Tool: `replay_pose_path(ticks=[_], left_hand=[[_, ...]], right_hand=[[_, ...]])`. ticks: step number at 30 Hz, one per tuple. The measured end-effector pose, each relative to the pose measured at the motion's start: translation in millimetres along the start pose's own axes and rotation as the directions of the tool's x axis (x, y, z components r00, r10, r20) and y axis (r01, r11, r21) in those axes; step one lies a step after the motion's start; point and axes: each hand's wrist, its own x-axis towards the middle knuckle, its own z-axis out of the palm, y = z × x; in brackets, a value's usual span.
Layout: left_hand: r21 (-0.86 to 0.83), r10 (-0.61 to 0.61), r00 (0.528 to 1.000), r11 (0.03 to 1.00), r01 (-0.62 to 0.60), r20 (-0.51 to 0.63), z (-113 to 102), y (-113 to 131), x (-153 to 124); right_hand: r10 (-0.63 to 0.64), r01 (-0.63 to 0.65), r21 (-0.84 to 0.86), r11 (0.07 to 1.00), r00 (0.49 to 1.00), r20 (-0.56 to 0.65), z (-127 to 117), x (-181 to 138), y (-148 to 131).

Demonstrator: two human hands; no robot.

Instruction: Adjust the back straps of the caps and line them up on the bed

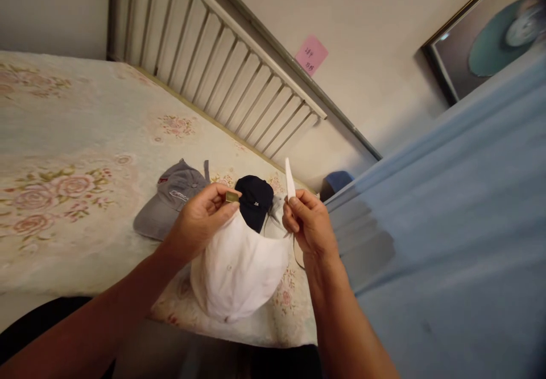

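A white baseball cap [241, 271] hangs between my two hands, its curved back opening facing up and away from me. My left hand [205, 214] pinches one side of that opening, where a brass-coloured buckle [232, 197] shows at the fingertips. Between the thumb and fingers of my right hand [309, 219] is the cap's white strap [289, 177], its loose end pointing upward. The strap and buckle are apart. Beyond my left hand lies a grey cap [170, 200], and a dark navy cap [255, 200] rests on the table behind the white one.
A flower-patterned cloth [85, 140] covers the table. Along its far side stands a white radiator [213, 54] against the wall. To the right hangs a blue curtain [447, 197], with a blue cap-like item [339, 182] near the table's far corner. A pink note [311, 54] is on the wall.
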Motion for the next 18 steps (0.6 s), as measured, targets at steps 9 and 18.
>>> replay_pose_path(ticks=[9,18], left_hand=[[-0.034,0.241,0.912,0.963,-0.267,-0.331,-6,7,9],[0.115,0.243,0.965,0.966,-0.232,-0.097,-10,-16,9]], right_hand=[[-0.32,0.317,-0.064,0.946,0.947,-0.04,34,74,-15],[-0.302,0.299,-0.058,0.952,0.952,-0.05,8,36,18]])
